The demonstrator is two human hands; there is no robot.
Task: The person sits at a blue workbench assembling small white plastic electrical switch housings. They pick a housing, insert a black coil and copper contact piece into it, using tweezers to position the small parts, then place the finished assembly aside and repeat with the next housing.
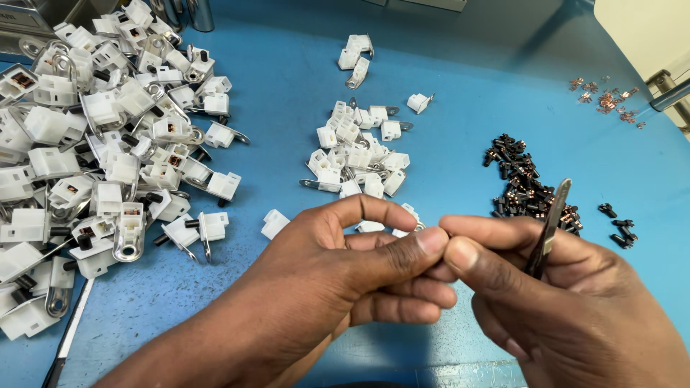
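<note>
My left hand [338,269] and my right hand [568,294] meet at the fingertips low in the middle of the view, above the blue table [287,79]. The left thumb and forefinger pinch something very small that the fingers hide. My right hand grips metal tweezers [550,226], whose flat end sticks up past the knuckles; their tips are hidden between the fingers. Behind the hands lies a small heap of white plastic housings [356,154]. A pile of small black and copper parts [525,183] lies just beyond the right hand.
A large heap of white plastic housings with metal tabs [100,136] fills the left side. A few loose copper pieces [607,97] lie at the far right, near a metal rod [668,93]. A thin dark tool [68,338] lies at the lower left.
</note>
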